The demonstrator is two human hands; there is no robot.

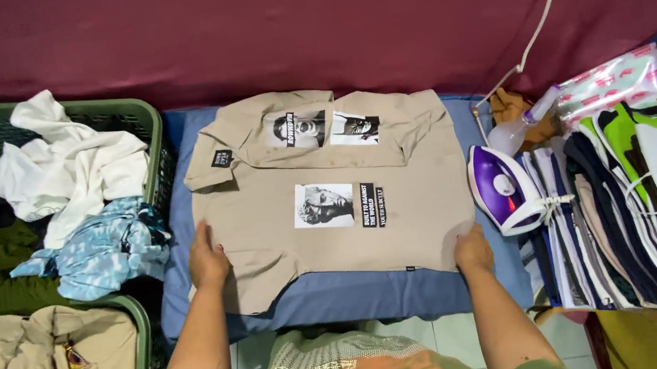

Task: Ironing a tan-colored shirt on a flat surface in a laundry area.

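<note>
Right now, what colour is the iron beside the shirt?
Purple and white iron, standing on its heel right of the beige shirt; head view.

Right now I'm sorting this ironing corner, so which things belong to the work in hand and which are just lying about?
In hand:
- beige shirt, spread flat on the blue pad
- left hand pressed flat on its sleeve side
- right hand flat on its bottom edge

Lying about:
- purple iron, set aside
- spray bottle
- folded clothes stack
- green basket of crumpled laundry
</note>
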